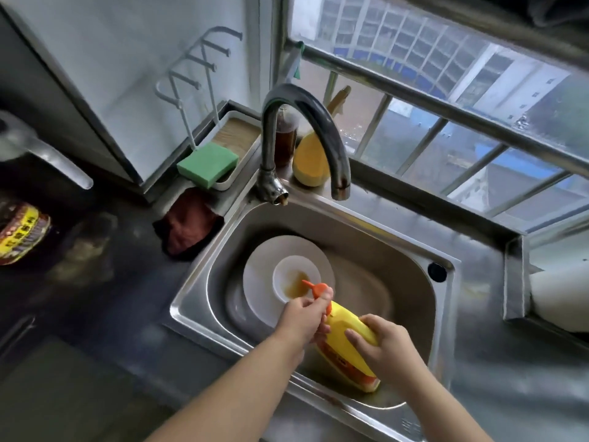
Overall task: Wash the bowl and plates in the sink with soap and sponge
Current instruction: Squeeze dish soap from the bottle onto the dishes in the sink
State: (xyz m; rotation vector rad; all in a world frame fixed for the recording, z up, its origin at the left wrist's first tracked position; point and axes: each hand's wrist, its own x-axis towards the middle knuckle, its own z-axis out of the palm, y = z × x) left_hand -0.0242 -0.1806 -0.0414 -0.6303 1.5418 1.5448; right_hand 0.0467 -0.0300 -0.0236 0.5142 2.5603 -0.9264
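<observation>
Far left, at 9 o'clock, a labelled container (22,232) is blurred and its label is not readable. The green sponge (207,164) is parked on a tray (237,129) at 11 o'clock of the sink (411,250), untouched, with a dark red cloth (188,229) just below it. The plate (261,282) lies on the left side of the sink with the bowl (296,277) sitting in it; brownish residue is seen in the bowl. More plates may be stacked beneath, but that cannot be confirmed. The faucet (302,135) is at 12 o'clock; no water is seen running. The left hand (302,320) is clenched round the orange nozzle of the yellow soap bottle (350,342), right at the bowl's 5 o'clock edge. The right hand (389,346) is wrapped round the bottle body. Step in hand is judged to be soap dispensing: nozzle should be kept aimed over the bowl, the body squeezed lightly, a small dose only, then the sponge fetched. Whether the cap is open cannot be told; the bottle's label is mostly covered. A second yellow bottle (309,161) behind the faucet is partly hidden.
</observation>
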